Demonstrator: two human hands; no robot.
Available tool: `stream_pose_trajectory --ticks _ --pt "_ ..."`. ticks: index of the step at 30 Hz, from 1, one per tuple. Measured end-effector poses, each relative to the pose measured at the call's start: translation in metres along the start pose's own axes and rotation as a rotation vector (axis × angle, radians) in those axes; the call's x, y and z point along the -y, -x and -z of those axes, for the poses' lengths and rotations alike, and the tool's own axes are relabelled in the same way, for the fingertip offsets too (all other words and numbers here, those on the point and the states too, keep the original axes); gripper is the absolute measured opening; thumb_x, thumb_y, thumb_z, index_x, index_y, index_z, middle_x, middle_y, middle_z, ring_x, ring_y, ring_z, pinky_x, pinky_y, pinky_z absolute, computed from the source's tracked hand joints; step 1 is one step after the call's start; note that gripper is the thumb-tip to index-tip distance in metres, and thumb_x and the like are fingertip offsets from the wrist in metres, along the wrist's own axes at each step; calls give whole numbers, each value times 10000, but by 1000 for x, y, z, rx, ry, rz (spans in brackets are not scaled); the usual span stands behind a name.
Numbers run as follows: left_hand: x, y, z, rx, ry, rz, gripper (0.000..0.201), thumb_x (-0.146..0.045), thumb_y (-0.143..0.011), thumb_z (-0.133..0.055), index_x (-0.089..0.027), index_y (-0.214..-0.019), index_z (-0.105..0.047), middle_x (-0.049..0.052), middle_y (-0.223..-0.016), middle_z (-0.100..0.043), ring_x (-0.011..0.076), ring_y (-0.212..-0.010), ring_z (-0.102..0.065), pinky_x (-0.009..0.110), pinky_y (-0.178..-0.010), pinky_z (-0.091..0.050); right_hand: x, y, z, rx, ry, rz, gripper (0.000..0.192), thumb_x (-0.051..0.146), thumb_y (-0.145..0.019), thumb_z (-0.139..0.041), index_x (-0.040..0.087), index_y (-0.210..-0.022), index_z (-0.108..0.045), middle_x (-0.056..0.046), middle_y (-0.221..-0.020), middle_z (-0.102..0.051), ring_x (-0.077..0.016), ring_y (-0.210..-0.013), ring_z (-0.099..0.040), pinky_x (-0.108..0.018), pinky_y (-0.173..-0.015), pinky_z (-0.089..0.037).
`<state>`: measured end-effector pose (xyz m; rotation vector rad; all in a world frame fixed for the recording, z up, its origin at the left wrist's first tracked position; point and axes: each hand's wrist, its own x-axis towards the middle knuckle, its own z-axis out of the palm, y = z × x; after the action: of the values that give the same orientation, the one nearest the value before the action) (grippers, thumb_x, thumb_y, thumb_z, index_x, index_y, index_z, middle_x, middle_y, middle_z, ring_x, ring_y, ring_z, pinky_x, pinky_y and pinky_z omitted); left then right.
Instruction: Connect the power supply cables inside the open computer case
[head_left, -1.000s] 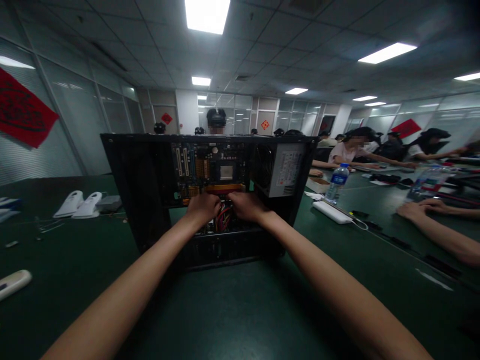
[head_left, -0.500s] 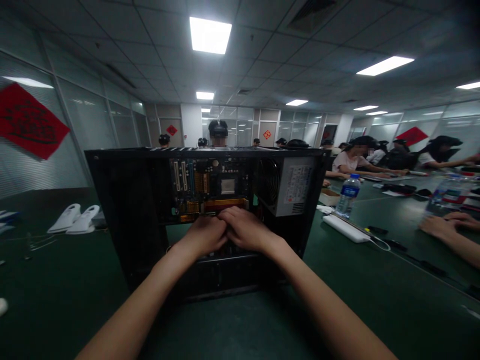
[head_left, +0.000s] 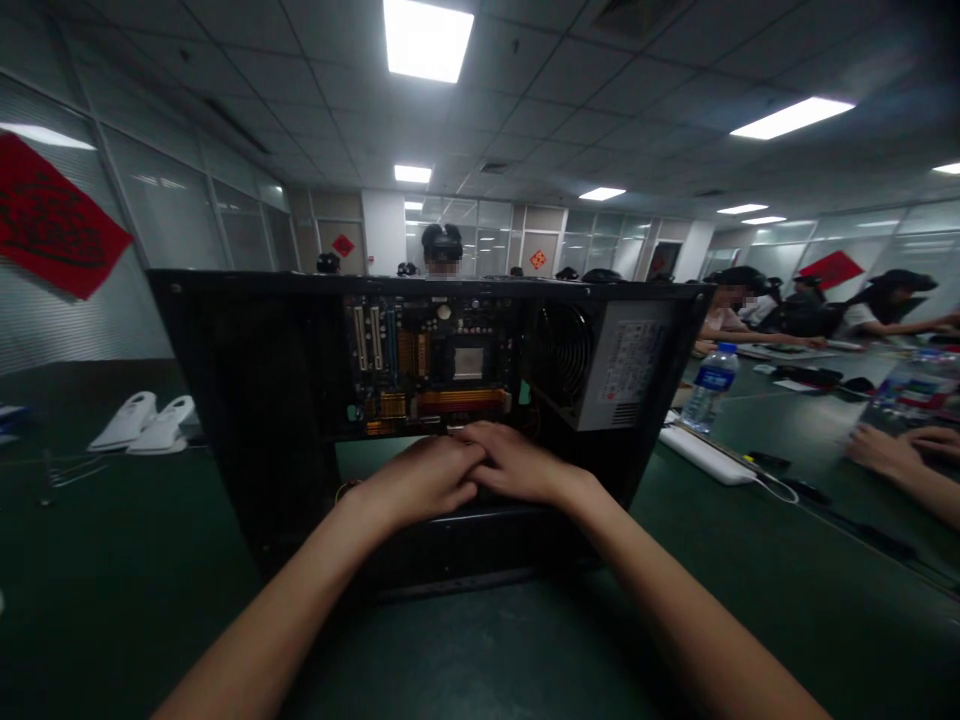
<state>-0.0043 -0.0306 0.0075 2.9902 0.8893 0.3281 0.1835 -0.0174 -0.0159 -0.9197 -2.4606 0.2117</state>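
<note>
Green table (head_left: pixel 135 560): we have it carrying everything here; its felt top runs wide to the left edge and back along the right side.
Case (head_left: pixel 247 420): black computer case, open side facing us, standing near the table's front edge, a little left of its middle.
Power supply (head_left: pixel 630 365): grey box in the case's upper right corner, fan grille beside it.
Motherboard (head_left: pixel 431 370): set against the case's back wall, slots at left, bare socket in the centre, orange connector along its lower edge.
Left hand (head_left: pixel 424 480): fingers curled, overlapping the right hand just below the board; we cannot tell what it grips, if anything.
Right hand (head_left: pixel 517 465): also curled, fingertips under the left hand's; its hold is hidden too.
Doing it well: in our judgement we should work by feel, slowly, pulling straight and keeping clear of the board's lower edge.
Bottle (head_left: pixel 711 385): water bottle past the case's right side, towards the table's far right.
Co-worker's hand (head_left: pixel 881 450): resting at the right edge, well apart from ours.
</note>
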Motion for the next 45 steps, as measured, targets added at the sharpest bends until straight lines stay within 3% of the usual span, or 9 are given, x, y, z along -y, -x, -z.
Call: stream_pose_trajectory --ticks 3,12,19,22,32,36,39,42,45 --pt "-2 1 0 -45 -56 -34 137 -200 -893 -612 -165 -1009 -677 107 -1005 -750 257 -888 -725 307 -715 -523 -3 0 -3 39 -15 -32 18 150 -863 -590 155 -876 -601 -71 -940 -671 -211 -899 -610 -293 -799 -423" --pt "-4 4 0 -22 -123 48 149 -281 -907 -631 -170 -964 -713 118 -921 -760 285 -837 -731 320 -670 -520 2 2 -1 143 -124 -165 136 157 -884 -573 145 -827 -696 -35 -828 -731 -207 -814 -664 -256 -704 -421" --pt "3 5 -7 -35 -12 76 214 -296 -938 -581 -178 -989 -752 115 -959 -761 270 -895 -718 332 -740 -527 -23 11 -11 427 17 -194 239 276 -940 -592 183 -1112 -730 -113 -1240 -698 -276 -1145 -641 -384 -988 -473" --pt "6 4 -10 -34 20 105 217 -283 -939 -571 -186 -982 -759 106 -947 -759 246 -883 -713 312 -748 -521 -29 13 -14 473 12 -219 280 278 -921 -626 216 -1177 -718 -107 -1319 -662 -287 -1231 -601 -416 -1040 -454" --pt "12 9 -10 3 20 118 278 -366 -969 -541 -209 -1035 -761 93 -1009 -759 257 -888 -706 308 -706 -493 -22 10 -7 640 41 -312 286 339 -968 -546 161 -1043 -757 -103 -980 -763 -233 -825 -687 -301 -713 -499" --pt "11 9 -7 -9 56 91 366 -475 -978 -523 -200 -1039 -756 97 -988 -755 257 -869 -704 308 -693 -475 -15 8 -4 541 104 -295 263 307 -948 -578 130 -1047 -746 -131 -1005 -753 -224 -822 -668 -268 -653 -437" --pt "11 8 -5 11 71 106 442 -570 -950 -532 -192 -1001 -755 101 -960 -750 259 -869 -701 302 -690 -468 -9 6 -1 416 61 -274 281 310 -966 -542 139 -868 -743 -75 -807 -725 -168 -677 -607 -247 -572 -355" --pt "14 8 -2 -7 73 157 502 -630 -931 -519 -185 -995 -742 104 -966 -745 267 -904 -693 312 -744 -481 -5 3 2 227 -81 -278 353 342 -970 -521 150 -721 -681 -11 -649 -619 -125 -601 -517 -240 -544 -295" --pt "17 14 7 -36 187 157 512 -571 -1005 -386 -186 -1076 -716 89 -1041 -741 240 -969 -681 316 -842 -492 -5 0 6 -13 -340 -322 373 402 -959 -491 153 -729 -646 22 -599 -529 -113 -574 -456 -230 -528 -283"
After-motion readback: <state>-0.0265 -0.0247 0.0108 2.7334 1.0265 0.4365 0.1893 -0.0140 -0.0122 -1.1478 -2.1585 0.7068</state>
